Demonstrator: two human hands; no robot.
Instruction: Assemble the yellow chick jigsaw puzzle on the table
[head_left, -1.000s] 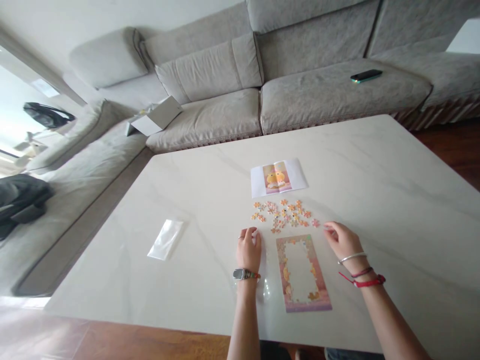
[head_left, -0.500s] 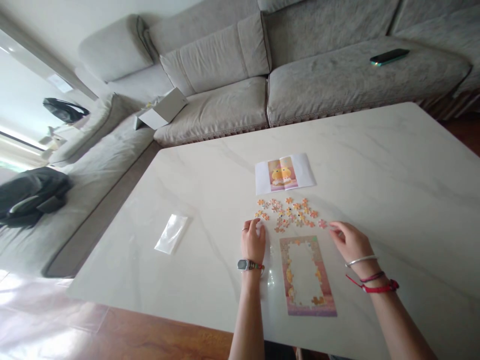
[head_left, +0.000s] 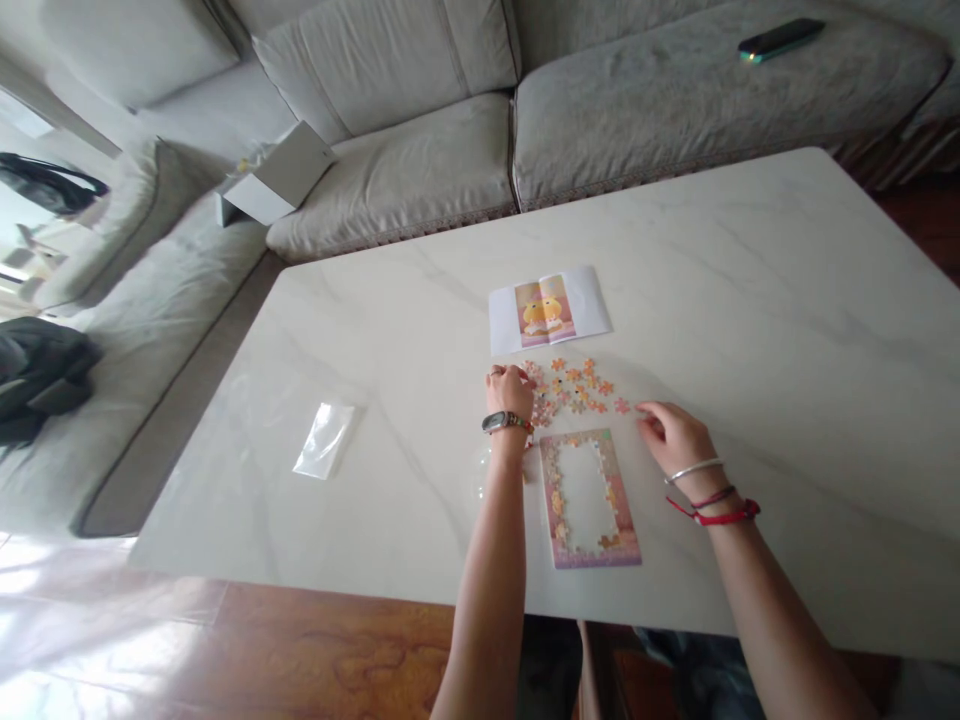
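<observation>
Sorting step: left hand point(head_left: 508, 392) curls over the pieces point(head_left: 579, 380), right hand point(head_left: 675, 436) rests by the frame point(head_left: 556, 515), grips impossible to tell; lifting one needs a fine pinch.

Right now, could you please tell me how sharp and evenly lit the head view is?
Head view: soft daylight on the table, glare on the floor lower left, wide-angle bending of the sofa, and the puzzle pieces small and slightly soft.
</observation>
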